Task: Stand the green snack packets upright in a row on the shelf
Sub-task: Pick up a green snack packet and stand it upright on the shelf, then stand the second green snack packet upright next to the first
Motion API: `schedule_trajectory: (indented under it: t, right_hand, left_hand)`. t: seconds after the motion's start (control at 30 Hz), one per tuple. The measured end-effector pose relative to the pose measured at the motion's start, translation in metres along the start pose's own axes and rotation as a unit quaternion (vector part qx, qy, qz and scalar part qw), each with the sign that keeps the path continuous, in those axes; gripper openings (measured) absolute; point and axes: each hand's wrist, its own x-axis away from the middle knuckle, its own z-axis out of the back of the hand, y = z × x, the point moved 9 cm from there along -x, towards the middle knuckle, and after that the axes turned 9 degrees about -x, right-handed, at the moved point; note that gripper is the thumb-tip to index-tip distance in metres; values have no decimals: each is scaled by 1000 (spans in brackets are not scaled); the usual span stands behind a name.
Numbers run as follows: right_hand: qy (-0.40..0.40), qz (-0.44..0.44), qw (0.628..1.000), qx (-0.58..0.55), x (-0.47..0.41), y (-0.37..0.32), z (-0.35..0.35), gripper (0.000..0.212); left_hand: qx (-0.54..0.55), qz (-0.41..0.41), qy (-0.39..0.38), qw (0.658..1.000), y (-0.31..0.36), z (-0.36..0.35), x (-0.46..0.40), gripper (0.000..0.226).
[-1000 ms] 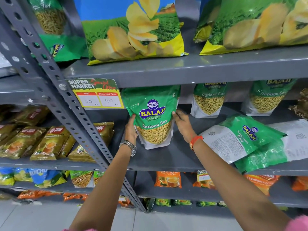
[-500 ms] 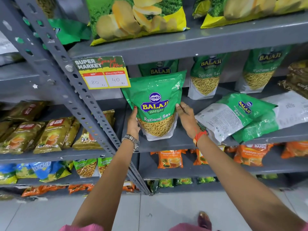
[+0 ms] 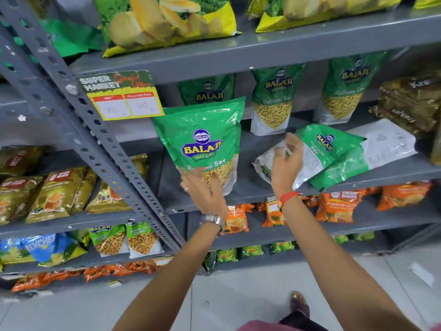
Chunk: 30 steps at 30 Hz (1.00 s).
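A green Balaji Ratlami Sev packet (image 3: 202,139) stands upright at the front left of the grey shelf (image 3: 393,170), leaning slightly. My left hand (image 3: 202,189) is in front of its lower edge with fingers spread, not gripping it. Another packet (image 3: 207,91) stands behind it, and two more upright packets (image 3: 274,101) (image 3: 343,91) line the back. Two packets lie flat on the right: one (image 3: 319,149) on top, one (image 3: 386,144) beneath with its white back up. My right hand (image 3: 286,161), blurred, has its open fingers at the left end of the top lying packet.
A slotted steel post (image 3: 95,139) slants down the left beside a price tag (image 3: 121,96). Big chips bags (image 3: 167,20) fill the shelf above. Brown packets (image 3: 410,103) crowd the right end. Orange tea packs (image 3: 338,206) sit below, golden packs (image 3: 55,194) at left.
Both hands have let go of the upright packet. My left hand dropped to its lower edge and my right hand moved right onto the lying packet. The view tilted further down.
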Motion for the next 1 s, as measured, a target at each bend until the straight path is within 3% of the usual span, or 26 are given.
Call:
schedule_trajectory:
  t: [0.13,0.2,0.3,0.47,0.53,0.67,0.77,1.0]
  right_hand:
    - [181,-44,979,87,-39,7,70,50]
    - [206,-113,964,124,-51,23,90,59]
    - [236,-188,944,130,-67,40,113,62]
    - [213,-245,941,101,-91,56,134,41]
    - [202,-251,941,106,-97,59,137,42]
    - [181,-250,940,148,-92,65,126,53]
    - [185,-298,925,147,-75,75,119,57]
    - [157,-320,930,92,-77,82,110,48]
  left_hand:
    - [-40,-174,-222,959,53,-90,32,22]
    - [-75,-182,-279,940,66,-129,30,26]
    - [-145,-85,-374,912,65,-203,18,33]
    - [-194,103,-534,816,47,-286,24,52]
    - [-192,121,-551,803,43,-295,27,53]
    - [-152,195,-527,813,36,-299,21,54]
    - [-126,231,-513,817,36,-297,21,51]
    - [-70,255,-447,854,33,-276,10,44]
